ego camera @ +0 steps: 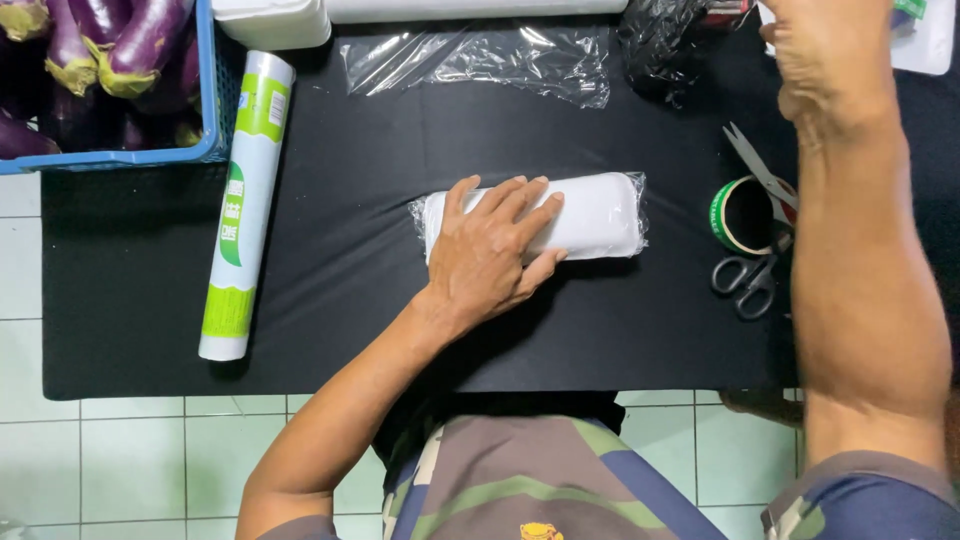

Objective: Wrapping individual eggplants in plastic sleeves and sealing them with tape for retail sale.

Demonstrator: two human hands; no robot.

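Done: long white foam tray wrapped in clear film [590,215] lies in the middle of the black surface [330,300] | left hand [495,250] flat and open on it | right hand [825,60] reaches far past tray, grip unclear | Left: loose film ends look unsealed; tape roll [742,215] right of tray.

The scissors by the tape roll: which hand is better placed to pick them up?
Probably the right hand: its arm passes beside the scissors, while the left hand lies flat on the wrapped white tray.

Blue crate of aubergines [110,60], film roll [245,205], scissors [750,270], tape roll [740,215]
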